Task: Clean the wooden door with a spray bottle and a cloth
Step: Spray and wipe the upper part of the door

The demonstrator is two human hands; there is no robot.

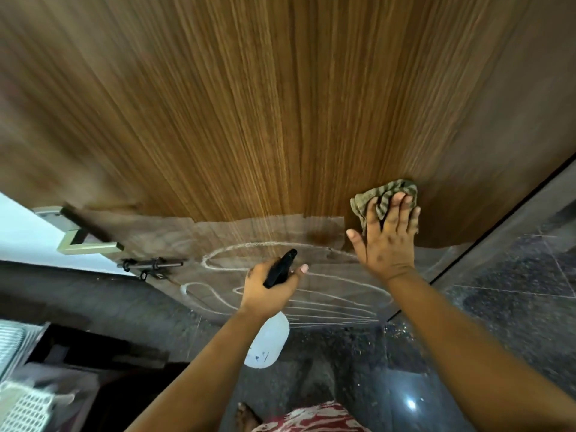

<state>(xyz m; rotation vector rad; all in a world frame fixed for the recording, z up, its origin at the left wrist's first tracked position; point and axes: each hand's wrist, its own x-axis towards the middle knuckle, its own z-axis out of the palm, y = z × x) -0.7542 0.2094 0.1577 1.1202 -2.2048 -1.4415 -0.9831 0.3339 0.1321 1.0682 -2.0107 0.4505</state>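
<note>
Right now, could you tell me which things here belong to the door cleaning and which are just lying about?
In use: wooden door; spray bottle gripped by left hand; cloth pressed under right hand.
Lying about: white basket; door handle; bolt.

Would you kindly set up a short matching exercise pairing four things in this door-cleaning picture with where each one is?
Things:
1. spray bottle
2. cloth
3. door handle
4. chalk-like scribbles

Places:
A. on the door's left edge
B. pressed against the door under the right hand
C. gripped in the left hand
D. on the door's lower part

Pairs: 1-C, 2-B, 3-A, 4-D
</note>
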